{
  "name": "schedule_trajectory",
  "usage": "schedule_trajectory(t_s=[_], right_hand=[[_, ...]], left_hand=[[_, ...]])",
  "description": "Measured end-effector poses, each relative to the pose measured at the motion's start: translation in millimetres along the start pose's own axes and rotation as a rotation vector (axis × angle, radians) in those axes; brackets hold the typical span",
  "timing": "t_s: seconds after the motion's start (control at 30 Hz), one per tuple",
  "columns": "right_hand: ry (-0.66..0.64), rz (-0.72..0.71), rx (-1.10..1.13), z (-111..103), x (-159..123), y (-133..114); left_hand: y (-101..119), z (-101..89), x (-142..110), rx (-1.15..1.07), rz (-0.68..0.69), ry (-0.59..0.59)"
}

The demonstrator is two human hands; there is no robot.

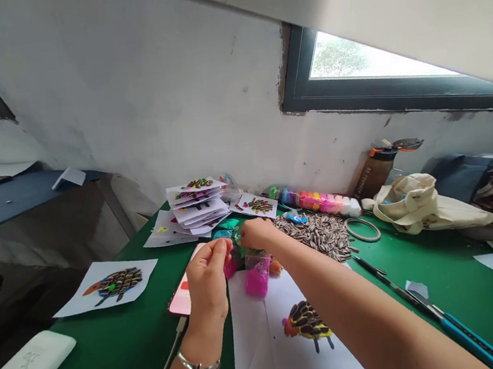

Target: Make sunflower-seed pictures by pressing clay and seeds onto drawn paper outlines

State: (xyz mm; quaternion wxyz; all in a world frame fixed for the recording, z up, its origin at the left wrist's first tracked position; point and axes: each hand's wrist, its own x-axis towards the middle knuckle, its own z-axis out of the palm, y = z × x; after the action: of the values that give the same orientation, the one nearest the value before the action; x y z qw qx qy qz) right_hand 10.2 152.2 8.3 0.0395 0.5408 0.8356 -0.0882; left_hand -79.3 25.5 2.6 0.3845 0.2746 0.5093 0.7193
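So the left hand (208, 271) has its thumb and fingertips pinched up narrow, can't tell if there's a tiny bit of something in there. Right hand (255, 235) is curled over by the small clay packets, grip hidden, so no clue what it's holding. Bright pink clay bag (257, 277) sits just below the hands, at the top of the papers on the green bench (99, 343). Risky bit imo: the right forearm is over the seed bird picture (308, 324), so a low dip could knock seeds loose. A sideways swipe might also scatter the seed pile (321, 235)
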Motion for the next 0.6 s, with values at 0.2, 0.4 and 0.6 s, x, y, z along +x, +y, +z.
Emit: schedule_trajectory(t_s=[0.2, 0.4, 0.6], right_hand=[[-0.053, -0.027, 0.067, 2, -7, 2], [0.108, -0.039, 0.307, -17, -6, 26], [0.459, -0.023, 0.610, -36, -41, 63]], left_hand=[[-3, 0.9, 0, 0.029, -0.019, -0.030], [-9, -1.7, 0, 0.131, 0.064, -0.065], [-10, -1.1, -6, 0.344, 0.143, -0.165]])
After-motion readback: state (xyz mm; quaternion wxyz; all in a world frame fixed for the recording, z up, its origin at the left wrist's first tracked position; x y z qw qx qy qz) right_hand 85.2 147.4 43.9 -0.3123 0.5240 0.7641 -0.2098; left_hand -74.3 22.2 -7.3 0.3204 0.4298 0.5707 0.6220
